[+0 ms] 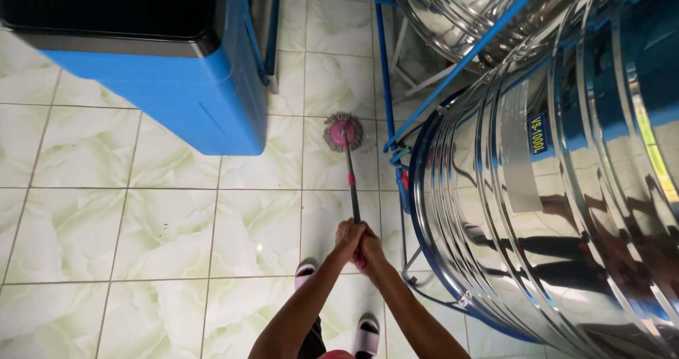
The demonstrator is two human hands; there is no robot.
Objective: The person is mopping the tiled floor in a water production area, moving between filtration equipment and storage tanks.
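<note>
Small blue rectangular label [538,134] on steel tank [566,210].

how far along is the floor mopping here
Done: cannot tell, the tiled floor shows no clear wet or dirty patches. In hand: left hand and right hand grip the mop handle, with the mop head between the blue machine and steel tank. Left: unclear.

Open tiled floor [127,239] at left gives free passage. Blue machine [177,69] blocks far left, steel tank [552,189] with blue frame [385,62] blocks right; narrow gap between.
</note>
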